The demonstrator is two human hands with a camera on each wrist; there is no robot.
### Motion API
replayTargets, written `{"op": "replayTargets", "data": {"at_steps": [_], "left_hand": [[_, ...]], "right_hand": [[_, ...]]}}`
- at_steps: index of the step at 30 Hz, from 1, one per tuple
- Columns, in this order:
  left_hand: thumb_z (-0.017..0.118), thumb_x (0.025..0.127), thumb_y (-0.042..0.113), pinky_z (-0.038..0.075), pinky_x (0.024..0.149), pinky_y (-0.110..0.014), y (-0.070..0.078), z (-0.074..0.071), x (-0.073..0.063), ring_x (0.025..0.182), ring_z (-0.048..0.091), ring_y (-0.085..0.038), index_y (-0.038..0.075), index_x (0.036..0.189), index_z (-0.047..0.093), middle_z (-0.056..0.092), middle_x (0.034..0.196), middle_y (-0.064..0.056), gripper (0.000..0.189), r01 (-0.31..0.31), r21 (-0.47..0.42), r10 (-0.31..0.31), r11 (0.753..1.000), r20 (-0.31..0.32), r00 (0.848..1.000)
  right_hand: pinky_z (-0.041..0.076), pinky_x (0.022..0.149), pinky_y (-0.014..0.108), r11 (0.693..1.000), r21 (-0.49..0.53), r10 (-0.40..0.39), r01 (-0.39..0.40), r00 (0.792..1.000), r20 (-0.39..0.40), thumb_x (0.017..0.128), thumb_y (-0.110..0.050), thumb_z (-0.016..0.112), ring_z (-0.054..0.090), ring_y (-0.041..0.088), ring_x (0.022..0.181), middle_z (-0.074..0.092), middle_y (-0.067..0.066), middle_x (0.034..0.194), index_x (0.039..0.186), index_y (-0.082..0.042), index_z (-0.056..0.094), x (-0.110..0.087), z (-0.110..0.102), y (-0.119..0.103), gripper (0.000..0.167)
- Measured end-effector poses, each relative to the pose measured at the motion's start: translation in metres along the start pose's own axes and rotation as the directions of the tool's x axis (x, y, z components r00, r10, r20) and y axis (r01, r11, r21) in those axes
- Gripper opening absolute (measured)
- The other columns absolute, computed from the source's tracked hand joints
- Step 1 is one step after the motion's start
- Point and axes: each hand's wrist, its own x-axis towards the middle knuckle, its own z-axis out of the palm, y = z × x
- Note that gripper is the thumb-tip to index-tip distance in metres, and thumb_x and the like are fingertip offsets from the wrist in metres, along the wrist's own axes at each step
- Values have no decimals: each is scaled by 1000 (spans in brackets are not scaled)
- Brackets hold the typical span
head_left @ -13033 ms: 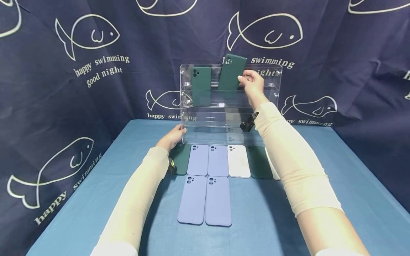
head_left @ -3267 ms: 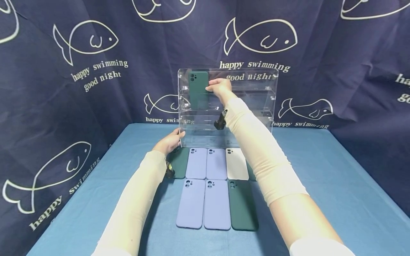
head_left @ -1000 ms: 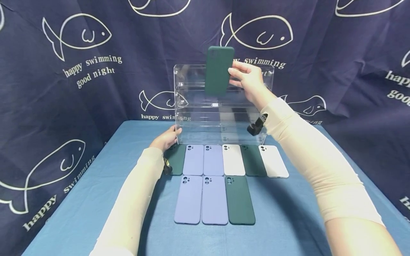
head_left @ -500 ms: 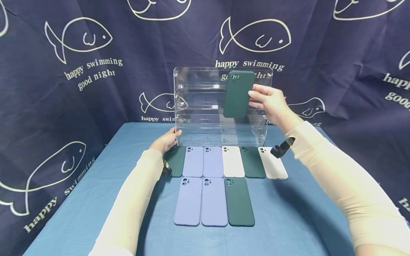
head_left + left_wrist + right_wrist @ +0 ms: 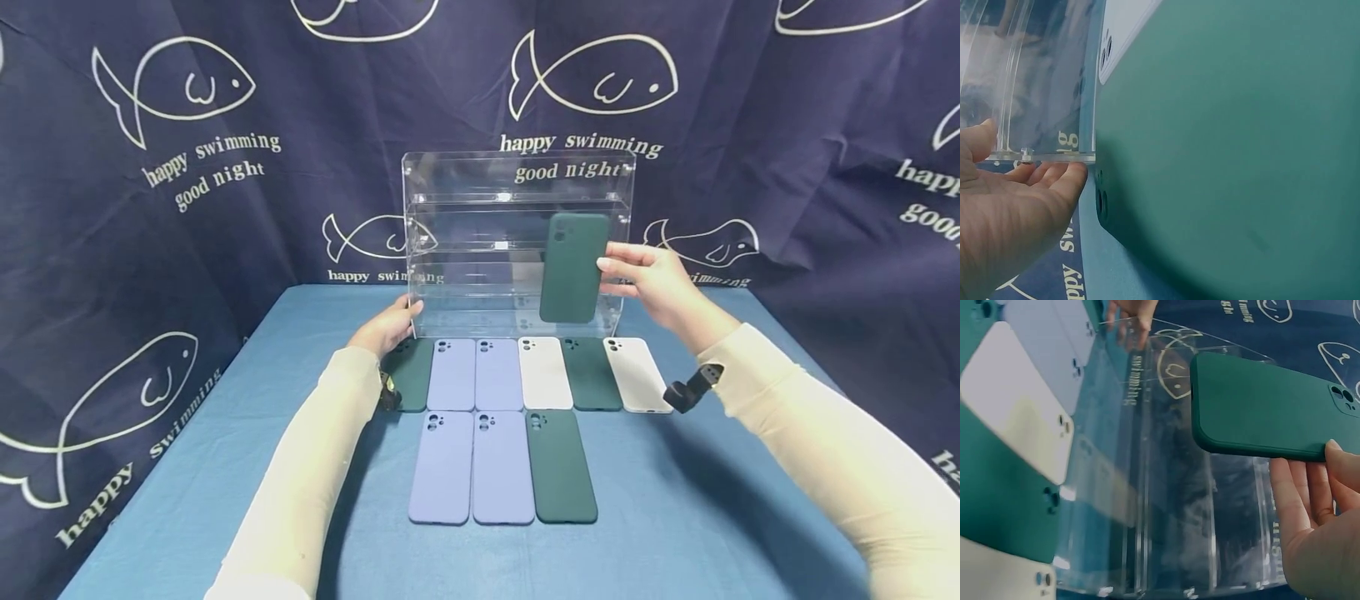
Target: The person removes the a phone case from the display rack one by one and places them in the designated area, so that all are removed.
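Note:
In the head view my right hand (image 5: 663,285) pinches a green phone case (image 5: 574,268) by its right edge. The case is upright, in front of the right part of a clear tiered display stand (image 5: 457,179). From the right wrist view, thumb and fingers meet on the case's long edge, not far from its camera cutouts. My left hand (image 5: 385,327) grips the stand's lower left side; its thumb (image 5: 982,139) and fingers sit on either side of the clear panel in the left wrist view. Its wrist camera is over another green case (image 5: 1229,137).
Along the stand's front runs a row of several cases: green, lavender (image 5: 452,375), white (image 5: 546,372) and green, with a white case (image 5: 637,375) at the right end. Nearer are two lavender cases (image 5: 440,468) and a green case (image 5: 562,467) on the blue tablecloth (image 5: 675,517).
Both green cases have left the stand's upper tier: one lies in the front row, the other is in my right hand, which moved right and down. My left hand stays on the stand.

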Motion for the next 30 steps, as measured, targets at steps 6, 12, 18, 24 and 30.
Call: {"op": "replayTargets", "data": {"at_steps": [6, 12, 18, 24, 30], "left_hand": [[34, 106, 32, 12, 127, -38, -3, -2, 2, 151, 5, -25, 18, 157, -5, -4, 164, -8, 65, 4, -5, -4, 1000, -10, 1000], [34, 106, 33, 13, 127, -38, -7, -2, 4, 151, 5, -24, 18, 157, -3, -2, 164, -8, 65, 5, 0, -5, 1000, -5, 1000], [33, 107, 32, 12, 126, -39, -8, 3, 4, 151, 5, -26, 17, 157, -4, -2, 164, -9, 64, -1, 11, 1, 1000, -1, 1000], [34, 107, 32, 12, 127, -39, -3, 4, 1, 151, 5, -25, 18, 157, -5, -3, 164, -9, 65, -11, -2, 11, 1000, 4, 1000], [34, 106, 30, 11, 126, -41, 6, 2, -8, 151, 3, -28, 15, 157, -6, -6, 164, -11, 66, 3, -11, -3, 1000, 12, 1000]], "right_hand": [[62, 76, 24, 998, 24, 57, -58, 998, 35, 90, -7, 68, 66, 6, 81, 71, -12, 90, 93, -20, 69, -14, -14, 17, 14], [63, 77, 25, 994, -5, 112, -112, 992, 57, 91, -7, 67, 66, 4, 82, 71, -12, 89, 89, -24, 71, -30, -29, 35, 18], [63, 79, 28, 990, -31, 140, -138, 985, 97, 92, -6, 65, 68, 2, 84, 72, -10, 89, 90, -24, 70, -46, -44, 48, 18], [62, 81, 27, 969, -150, 215, -195, 968, 130, 95, -10, 62, 68, 4, 86, 71, -14, 89, 97, -21, 68, -59, -58, 62, 13], [61, 82, 27, 938, -250, 284, -238, 944, 167, 96, -13, 61, 65, 4, 87, 67, -14, 92, 118, -3, 59, -70, -64, 74, 25]]}}
